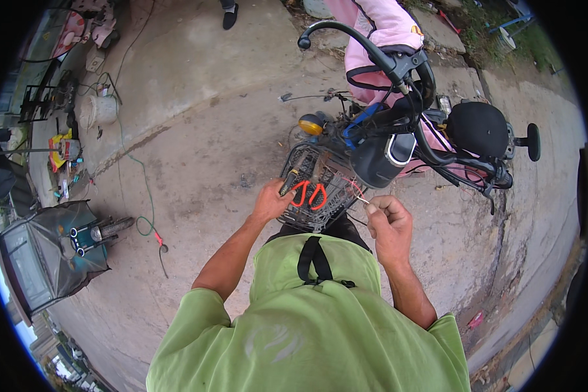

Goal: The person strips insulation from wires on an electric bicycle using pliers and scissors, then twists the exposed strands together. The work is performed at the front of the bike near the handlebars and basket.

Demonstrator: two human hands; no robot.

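My left hand [272, 200] is closed around a slim dark olive tool [286, 185] at the left rim of a black wire basket [333, 214]; its exact kind is hard to make out. Inside the basket, beside that hand, lie scissors with red loop handles [317, 196], among other tools too jumbled to name. My right hand [391, 225] pinches the end of a thin pale wire [362, 198] between thumb and fingertips, right of the basket. From there the wire runs up toward reddish strands near the front of an electric scooter [375, 163].
A pink cover [366, 55] drapes the scooter, whose curved black handlebar [356, 31] reaches over the far side. An amber lamp [311, 124] juts out beyond the basket. Leftward are a covered three-wheeler [52, 251], a white bucket [100, 112] and a green cable [141, 176] along the concrete.
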